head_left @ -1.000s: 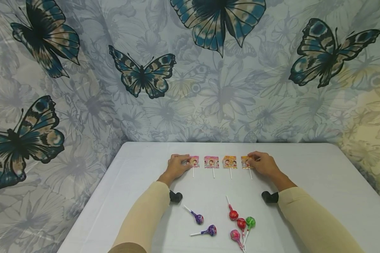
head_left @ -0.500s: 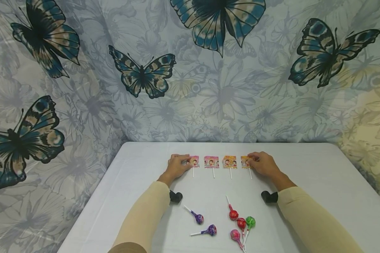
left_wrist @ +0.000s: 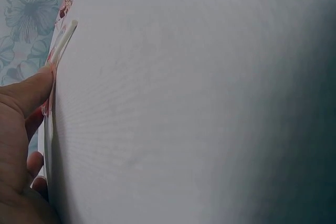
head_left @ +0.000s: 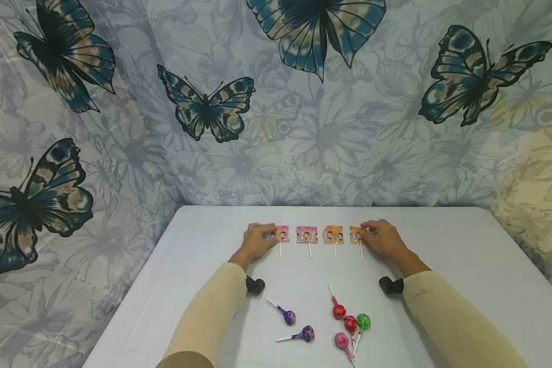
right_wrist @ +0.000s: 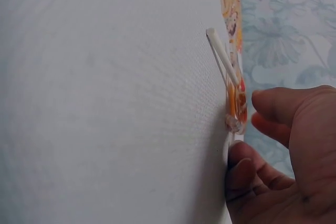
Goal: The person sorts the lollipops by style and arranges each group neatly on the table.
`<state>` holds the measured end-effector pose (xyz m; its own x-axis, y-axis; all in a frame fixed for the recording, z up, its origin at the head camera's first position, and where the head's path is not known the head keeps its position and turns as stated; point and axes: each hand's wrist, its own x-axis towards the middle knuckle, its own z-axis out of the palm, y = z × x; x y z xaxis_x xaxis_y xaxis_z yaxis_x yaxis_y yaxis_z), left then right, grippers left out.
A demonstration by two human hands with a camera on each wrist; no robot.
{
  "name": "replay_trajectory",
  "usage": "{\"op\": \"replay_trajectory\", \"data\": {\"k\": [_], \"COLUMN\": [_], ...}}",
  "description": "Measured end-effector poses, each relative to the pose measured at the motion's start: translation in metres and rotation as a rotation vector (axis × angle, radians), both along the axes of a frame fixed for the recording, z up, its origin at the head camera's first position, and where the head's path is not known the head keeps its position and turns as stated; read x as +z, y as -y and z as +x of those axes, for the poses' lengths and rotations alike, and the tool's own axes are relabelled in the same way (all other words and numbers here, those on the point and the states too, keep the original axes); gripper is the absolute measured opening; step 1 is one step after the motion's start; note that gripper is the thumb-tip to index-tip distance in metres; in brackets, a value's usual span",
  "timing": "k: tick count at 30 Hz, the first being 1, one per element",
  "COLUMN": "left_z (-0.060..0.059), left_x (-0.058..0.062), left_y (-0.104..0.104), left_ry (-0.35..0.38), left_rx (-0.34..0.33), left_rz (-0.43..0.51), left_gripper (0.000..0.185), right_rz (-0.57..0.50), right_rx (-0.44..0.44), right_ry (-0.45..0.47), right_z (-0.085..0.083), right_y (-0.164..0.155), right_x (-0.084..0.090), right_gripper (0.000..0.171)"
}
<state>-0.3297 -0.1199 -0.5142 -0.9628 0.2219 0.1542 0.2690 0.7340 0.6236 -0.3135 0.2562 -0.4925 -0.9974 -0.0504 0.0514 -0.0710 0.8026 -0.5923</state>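
Currently four flat square-wrapped lollipops sit in a row on the white table (head_left: 441, 245): left hand (head_left: 256, 240) fingers pinch the pink end one (head_left: 281, 234), right hand (head_left: 383, 237) fingers pinch the orange end one (head_left: 355, 234). Nearer lie two purple round lollipops (head_left: 296, 327) and four red, pink and green round lollipops (head_left: 349, 327).

Your head camera looks forward and down from above, taking in the whole worktop (head_left: 441, 245) and the curtain behind. Each wrist camera sits very close, skimming low along the worktop surface toward the curtain. All three views share the outermost flat lollipops in the far row.
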Motion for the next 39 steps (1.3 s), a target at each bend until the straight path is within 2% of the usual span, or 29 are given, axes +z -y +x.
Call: {"op": "replay_trajectory", "data": {"k": [9, 18, 23, 26, 29, 32, 34, 39], "left_z": [0.002, 0.000, -0.002, -0.001, 0.002, 0.006, 0.009, 0.017], "left_x": [0.003, -0.001, 0.001, 0.005, 0.012, 0.020, 0.026, 0.040], "left_y": [0.000, 0.000, 0.003, 0.005, 0.007, 0.008, 0.008, 0.010], "left_ry": [-0.004, 0.003, 0.051, 0.093, 0.149, 0.170, 0.162, 0.074], "left_rx": [-0.015, -0.001, 0.001, -0.011, -0.020, -0.040, -0.053, -0.098], "left_rz": [0.032, 0.072, 0.181, 0.223, 0.210, 0.205, 0.210, 0.227], "left_gripper": [0.034, 0.032, 0.031, 0.033, 0.037, 0.040, 0.040, 0.041], "right_rz": [-0.004, -0.027, -0.051, -0.065, -0.070, -0.071, -0.073, -0.071], "right_rx": [-0.004, -0.005, 0.014, 0.022, 0.022, 0.038, 0.047, 0.072], "right_ry": [-0.014, 0.005, 0.017, 0.008, -0.008, -0.024, -0.038, -0.090], "right_z": [0.000, 0.004, 0.007, 0.010, 0.014, 0.017, 0.018, 0.025], "right_y": [-0.002, -0.005, -0.007, -0.011, -0.014, -0.015, -0.014, -0.011], "right_x": [-0.003, 0.000, 0.004, 0.007, 0.010, 0.013, 0.015, 0.025], "right_gripper": [0.036, 0.039, 0.042, 0.042, 0.042, 0.042, 0.042, 0.041]}}
